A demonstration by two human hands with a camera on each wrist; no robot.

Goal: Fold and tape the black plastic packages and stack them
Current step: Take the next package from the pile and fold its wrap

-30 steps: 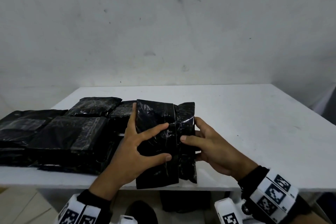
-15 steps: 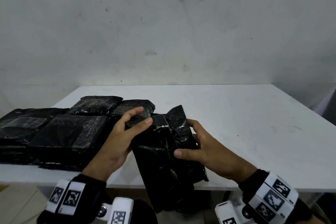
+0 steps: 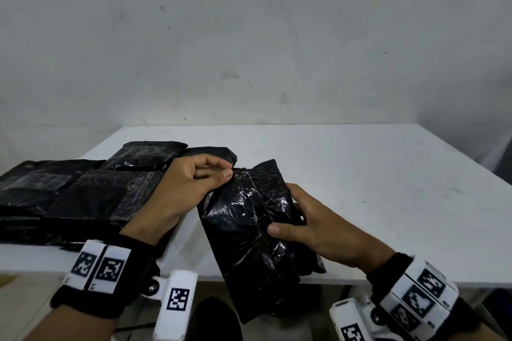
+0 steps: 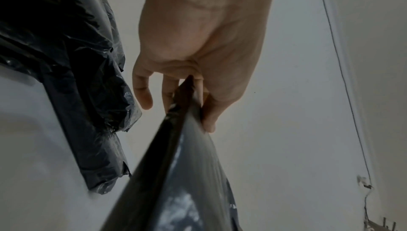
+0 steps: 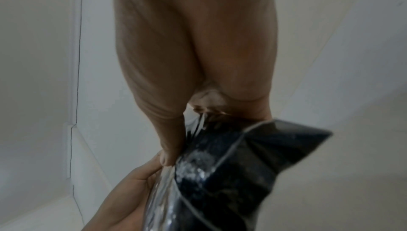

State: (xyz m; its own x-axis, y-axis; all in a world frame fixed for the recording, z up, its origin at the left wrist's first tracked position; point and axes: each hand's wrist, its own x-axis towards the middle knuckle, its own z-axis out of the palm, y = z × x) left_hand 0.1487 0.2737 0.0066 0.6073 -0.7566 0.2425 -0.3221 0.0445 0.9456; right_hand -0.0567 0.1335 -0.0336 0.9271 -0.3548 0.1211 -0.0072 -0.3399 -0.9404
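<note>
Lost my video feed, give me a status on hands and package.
Left hand pinches top edge of crinkled black plastic package; right hand grips its side. Package tilted over near edge of white table. Stacked black packages lie left, nothing blocking.

The crinkled black plastic package (image 3: pixel 250 232) at the near table edge is thin, glossy film, creased all over and catching white glints. The flat black plastic packages (image 3: pixel 83 196) at the left look equally shiny, with smoother taped patches. The white table (image 3: pixel 374 174) is matt and smooth; the grey wall (image 3: pixel 249 36) is matt, scuffed plaster.
</note>
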